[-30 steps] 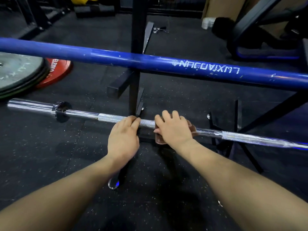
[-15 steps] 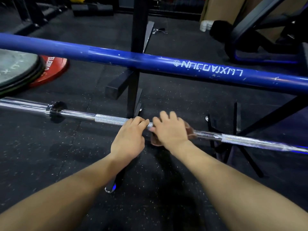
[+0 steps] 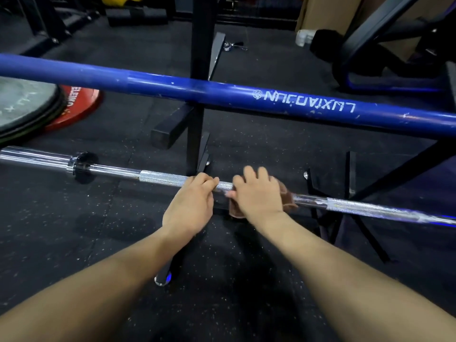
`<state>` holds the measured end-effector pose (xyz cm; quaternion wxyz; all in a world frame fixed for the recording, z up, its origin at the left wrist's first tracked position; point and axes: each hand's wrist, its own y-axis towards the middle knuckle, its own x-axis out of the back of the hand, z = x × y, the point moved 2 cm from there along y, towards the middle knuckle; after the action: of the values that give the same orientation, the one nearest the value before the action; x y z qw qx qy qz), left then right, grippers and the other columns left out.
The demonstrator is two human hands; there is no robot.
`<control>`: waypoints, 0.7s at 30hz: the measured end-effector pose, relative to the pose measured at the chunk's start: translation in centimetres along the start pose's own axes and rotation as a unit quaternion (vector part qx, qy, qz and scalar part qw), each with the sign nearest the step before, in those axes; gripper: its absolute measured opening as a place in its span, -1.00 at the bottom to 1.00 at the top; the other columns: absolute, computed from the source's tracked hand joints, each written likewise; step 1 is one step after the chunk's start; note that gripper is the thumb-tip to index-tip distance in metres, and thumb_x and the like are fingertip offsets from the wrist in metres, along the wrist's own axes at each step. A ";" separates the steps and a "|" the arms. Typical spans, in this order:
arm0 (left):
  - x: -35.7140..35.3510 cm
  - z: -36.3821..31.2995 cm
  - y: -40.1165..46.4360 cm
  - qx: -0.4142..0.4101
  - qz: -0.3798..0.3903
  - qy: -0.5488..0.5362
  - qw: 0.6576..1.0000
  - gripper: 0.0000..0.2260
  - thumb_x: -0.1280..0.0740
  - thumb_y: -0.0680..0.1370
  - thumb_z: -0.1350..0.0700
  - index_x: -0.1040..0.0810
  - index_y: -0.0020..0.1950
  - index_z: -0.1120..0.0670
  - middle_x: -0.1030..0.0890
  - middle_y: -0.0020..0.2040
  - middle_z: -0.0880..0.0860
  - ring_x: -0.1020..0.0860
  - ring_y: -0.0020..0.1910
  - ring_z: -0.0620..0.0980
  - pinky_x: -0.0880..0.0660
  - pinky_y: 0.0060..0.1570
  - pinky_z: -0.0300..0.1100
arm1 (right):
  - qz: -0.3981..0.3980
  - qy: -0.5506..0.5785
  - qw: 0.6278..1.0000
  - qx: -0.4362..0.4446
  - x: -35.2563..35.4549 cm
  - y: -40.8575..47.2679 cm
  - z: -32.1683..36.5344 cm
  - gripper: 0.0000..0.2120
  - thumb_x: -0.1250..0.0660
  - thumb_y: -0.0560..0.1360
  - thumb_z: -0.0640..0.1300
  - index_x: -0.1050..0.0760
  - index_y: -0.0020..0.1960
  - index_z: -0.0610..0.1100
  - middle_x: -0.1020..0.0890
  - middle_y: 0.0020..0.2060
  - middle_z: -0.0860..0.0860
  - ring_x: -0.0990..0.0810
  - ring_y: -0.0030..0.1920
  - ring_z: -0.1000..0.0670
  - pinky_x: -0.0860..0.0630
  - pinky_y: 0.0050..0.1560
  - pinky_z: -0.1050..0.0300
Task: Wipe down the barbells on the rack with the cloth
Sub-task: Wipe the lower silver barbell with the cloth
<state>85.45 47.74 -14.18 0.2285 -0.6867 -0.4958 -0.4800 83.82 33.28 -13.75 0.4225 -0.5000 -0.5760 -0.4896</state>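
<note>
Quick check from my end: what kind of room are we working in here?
Most likely a gym weight area. A silver barbell and a blue barbell lie across a black rack, weight plates sit on dark speckled rubber flooring, and a bench frame stands behind.

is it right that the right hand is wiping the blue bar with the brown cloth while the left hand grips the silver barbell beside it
Not quite. In the head view the right hand holds the brown cloth on the silver barbell, not the blue bar, which runs untouched above. The left hand does grip the silver barbell beside it.
</note>
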 end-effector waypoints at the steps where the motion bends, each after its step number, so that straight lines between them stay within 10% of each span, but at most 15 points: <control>1: -0.1 0.0 0.1 -0.002 0.001 0.004 1.000 -0.64 -0.12 0.63 0.17 -0.37 0.42 0.04 -0.42 0.25 -0.10 -0.31 0.24 -0.10 -0.30 0.18 -0.29 | 0.018 0.019 1.000 0.010 0.5 0.6 0.6 -0.57 -0.17 0.55 0.20 -0.45 0.22 -0.10 -0.41 0.23 -0.08 -0.37 0.22 -0.17 -0.41 0.06 -0.09; 11: -0.1 0.1 -0.1 0.014 -0.012 -0.017 1.000 -0.65 -0.11 0.63 0.17 -0.38 0.41 0.01 -0.41 0.22 -0.16 -0.29 0.23 -0.18 -0.30 0.09 -0.37 | -0.085 -0.023 0.996 -0.024 -1.6 -2.5 -4.5 -0.61 -0.48 0.29 0.18 -0.57 -0.11 -0.12 -0.54 -0.17 -0.10 -0.50 -0.20 -0.18 -0.47 -0.32 -0.01; 17: -0.2 0.4 0.4 -0.003 -0.001 -0.029 1.000 -0.69 -0.17 0.62 0.13 -0.46 0.35 0.09 -0.46 0.20 -0.04 -0.36 0.21 -0.07 -0.36 0.09 -0.24 | 0.022 0.022 0.999 0.037 0.1 1.0 1.5 -0.55 -0.22 0.53 0.18 -0.39 0.27 -0.11 -0.39 0.23 -0.08 -0.36 0.22 -0.17 -0.43 0.06 -0.08; 21: 0.1 0.5 0.2 0.010 0.011 -0.057 0.998 -0.70 -0.18 0.62 0.12 -0.47 0.34 0.07 -0.45 0.23 -0.08 -0.37 0.26 -0.09 -0.29 0.12 -0.30 | -0.085 -0.021 0.996 0.035 -1.0 -1.2 -4.0 -0.56 -0.35 0.34 0.27 -0.58 -0.03 -0.07 -0.56 -0.11 -0.06 -0.52 -0.17 -0.13 -0.43 -0.38 0.10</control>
<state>85.89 48.10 -14.27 0.2124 -0.7160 -0.5050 -0.4326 82.79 29.18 -14.26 0.3846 -0.4445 -0.6415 -0.4928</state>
